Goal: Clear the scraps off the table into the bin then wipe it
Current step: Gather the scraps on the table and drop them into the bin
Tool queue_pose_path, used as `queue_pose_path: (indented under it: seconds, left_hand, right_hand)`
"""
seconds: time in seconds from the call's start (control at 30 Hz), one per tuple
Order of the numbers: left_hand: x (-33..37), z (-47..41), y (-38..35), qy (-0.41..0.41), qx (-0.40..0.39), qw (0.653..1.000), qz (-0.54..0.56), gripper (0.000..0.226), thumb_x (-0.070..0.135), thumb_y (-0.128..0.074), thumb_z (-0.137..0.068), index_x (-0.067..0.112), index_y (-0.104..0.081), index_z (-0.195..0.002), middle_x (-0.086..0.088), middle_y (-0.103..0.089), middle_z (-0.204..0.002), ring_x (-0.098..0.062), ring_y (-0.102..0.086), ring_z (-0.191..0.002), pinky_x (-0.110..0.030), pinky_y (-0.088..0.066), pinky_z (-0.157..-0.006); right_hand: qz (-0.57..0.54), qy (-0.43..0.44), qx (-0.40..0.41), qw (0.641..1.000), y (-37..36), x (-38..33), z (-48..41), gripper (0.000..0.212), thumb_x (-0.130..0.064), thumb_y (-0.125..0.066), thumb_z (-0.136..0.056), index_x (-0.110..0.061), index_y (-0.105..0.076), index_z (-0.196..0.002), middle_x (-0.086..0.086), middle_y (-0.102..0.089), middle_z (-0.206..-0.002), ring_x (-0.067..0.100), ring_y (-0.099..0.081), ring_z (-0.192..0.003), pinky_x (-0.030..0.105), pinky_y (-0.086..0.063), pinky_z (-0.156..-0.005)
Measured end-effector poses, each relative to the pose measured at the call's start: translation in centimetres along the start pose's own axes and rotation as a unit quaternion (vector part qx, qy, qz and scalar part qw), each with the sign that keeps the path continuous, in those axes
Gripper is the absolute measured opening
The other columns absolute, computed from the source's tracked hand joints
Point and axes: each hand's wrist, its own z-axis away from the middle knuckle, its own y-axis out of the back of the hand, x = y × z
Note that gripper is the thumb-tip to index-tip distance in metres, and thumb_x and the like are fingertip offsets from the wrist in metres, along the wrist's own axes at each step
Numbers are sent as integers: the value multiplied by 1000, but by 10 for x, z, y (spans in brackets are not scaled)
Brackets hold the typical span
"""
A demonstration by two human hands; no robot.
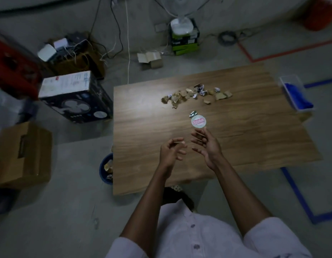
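A wooden table carries a heap of cardboard and foil scraps at its far middle — light, limp bits, likely best scooped by the handful. A clear tub with a blue cloth sits far right; the blue bin stands on the floor, left. The left hand and right hand hover empty, fingers relaxed, nearside of a round disc.

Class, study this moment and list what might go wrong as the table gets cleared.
1. The round blue bin sits on the floor, partly under the wooden table's left edge, so swept pieces may miss it.
2. The torn brown cardboard and crumpled foil scraps are many small pieces; some may drop when carried.
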Motion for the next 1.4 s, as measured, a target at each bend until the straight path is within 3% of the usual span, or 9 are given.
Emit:
queue_pose_path:
  seconds: [0.17,0.33,0.43,0.57,0.67,0.93,1.13,1.23,1.4]
  left_hand:
    - [7,-57,-23,16,30,999,-8,19,5,-66,-93,11,-69,-110,-9,-74,-93,-9,-64,-62,-22,-44,-50]
    - [12,-120,-50,-16,40,995,-93,30,7,-72,-90,11,-70,-119,-5,-72,-106,-10,-64,-88,-19,-49,-65]
    - [19,-149,-67,-37,30,983,-179,39,8,-74,-87,16,-68,-124,-1,-69,-122,-12,-62,-104,-26,-51,-87]
    - [15,-173,-88,-47,-11,960,-275,33,15,-75,-87,18,-71,-120,-1,-72,-115,-19,-68,-99,-32,-54,-90]
    - [4,-195,-101,-45,-5,938,-343,29,20,-74,-87,18,-72,-116,-4,-75,-108,-21,-70,-96,-33,-54,-88]
    - [14,-244,-143,-72,4,925,-374,49,8,-62,-94,2,-54,-143,-20,-45,-148,-35,-48,-134,-35,-39,-112]
    - [4,-232,-131,-190,169,909,-331,35,4,-56,-80,12,-76,-107,-9,-71,-111,-30,-64,-104,-49,-53,-90]
    - [-11,-243,-107,-171,297,850,-401,45,28,-62,-86,13,-64,-128,-20,-59,-138,-38,-50,-129,-51,-36,-112]
    - [-7,-288,-66,-114,330,874,-338,83,60,-46,-89,15,-34,-158,-21,-18,-167,-38,-12,-155,-40,-6,-124]
  right_hand:
    - [84,25,46,995,13,-22,-52,25,-37,-50,-103,-21,-68,-109,3,-72,-111,16,-62,-94,33,-47,-74]
    - [156,90,104,978,23,-43,-119,11,-31,-61,-99,-24,-69,-98,-6,-71,-94,9,-65,-87,32,-52,-75]
    - [248,142,117,951,30,-49,-144,17,-41,-66,-92,-33,-69,-107,-5,-70,-111,13,-62,-105,34,-51,-92]
    - [377,178,123,901,43,-60,-156,32,-30,-70,-92,-26,-67,-123,3,-60,-131,21,-46,-125,27,-37,-100]
    - [414,149,119,890,55,-71,-172,37,-29,-71,-91,-25,-65,-127,7,-55,-137,26,-41,-130,25,-33,-100]
    - [427,113,103,891,89,-87,-202,37,-37,-70,-90,-30,-65,-127,3,-54,-140,25,-38,-134,26,-32,-103]
    - [443,177,150,866,93,-108,-226,83,-51,-80,-78,-28,-44,-149,8,-25,-163,29,-16,-152,40,-18,-123]
    - [441,195,147,864,99,-112,-251,110,-67,-83,-63,-37,-29,-155,11,-4,-167,29,0,-154,44,-15,-124]
    - [503,161,92,844,103,-111,-287,127,-83,-76,-54,-51,-5,-155,2,14,-168,23,15,-154,51,-4,-125]
